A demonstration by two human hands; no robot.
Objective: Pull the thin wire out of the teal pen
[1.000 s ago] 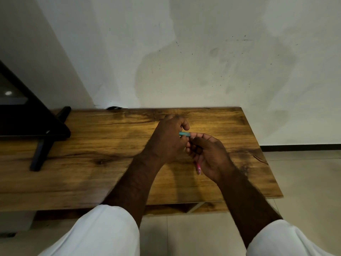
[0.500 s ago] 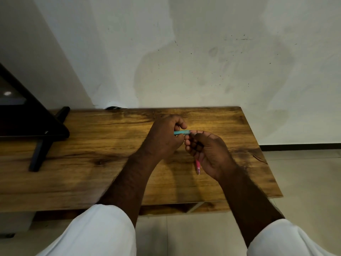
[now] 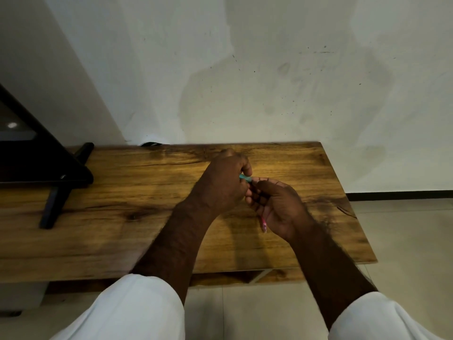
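Both hands meet above the middle of a wooden table [image 3: 122, 217]. My left hand [image 3: 221, 182] pinches a small teal piece [image 3: 245, 178] between thumb and fingers. My right hand [image 3: 277, 207] is curled round a thin pink pen-like stick [image 3: 263, 223], whose lower end pokes out below the palm. The teal piece lies right against the right hand's fingertips, at the upper end of what that hand holds. Most of the stick is hidden inside the fist.
A black screen on a black stand [image 3: 54, 192] occupies the table's left end. A stained white wall [image 3: 269, 82] rises behind the table. Pale floor tiles [image 3: 404, 229] lie to the right and below. White sleeves [image 3: 137, 312] cover my upper arms.
The left hand has drawn closer to the right hand, so less of the teal piece shows between them. The pink stick keeps its place.
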